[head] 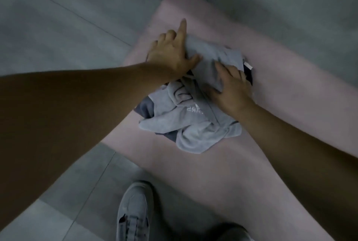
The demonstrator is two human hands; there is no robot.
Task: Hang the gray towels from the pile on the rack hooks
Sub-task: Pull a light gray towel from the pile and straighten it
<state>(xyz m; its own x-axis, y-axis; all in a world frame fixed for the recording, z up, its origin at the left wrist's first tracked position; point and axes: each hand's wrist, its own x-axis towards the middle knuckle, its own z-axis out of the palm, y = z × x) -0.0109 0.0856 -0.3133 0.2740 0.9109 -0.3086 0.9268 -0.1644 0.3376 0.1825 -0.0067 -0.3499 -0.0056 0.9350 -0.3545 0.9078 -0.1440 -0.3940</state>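
Left hand [170,55] and right hand [234,89] end bare forearms; near, a gray sneaker [135,211], dark-scuffed, second sneaker [232,234] rightward.
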